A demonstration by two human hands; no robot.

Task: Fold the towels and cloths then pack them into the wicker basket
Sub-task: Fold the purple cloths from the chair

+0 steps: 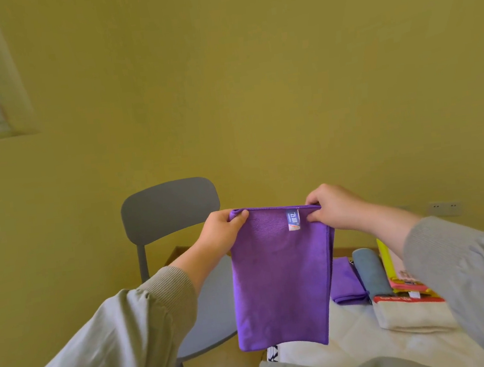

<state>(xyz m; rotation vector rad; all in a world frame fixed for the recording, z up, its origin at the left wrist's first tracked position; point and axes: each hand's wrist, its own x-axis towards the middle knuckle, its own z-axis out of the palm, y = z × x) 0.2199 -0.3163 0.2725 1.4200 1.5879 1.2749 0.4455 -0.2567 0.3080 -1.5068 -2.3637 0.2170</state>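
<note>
Together, left hand and right hand pinch one purple cloth.

blue sewn tag on purple cloth: is showing white characters turned sideways, too small to read | red band on beige cloth: is carrying pale lettering, blurred, unreadable | black-and-white print: is showing bold marks, letters uncertain

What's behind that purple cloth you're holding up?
Behind the hanging purple cloth, a grey chair shows at its left side, and a black-and-white patterned cloth peeks out under its bottom edge. Whatever lies directly behind it is covered.
</note>
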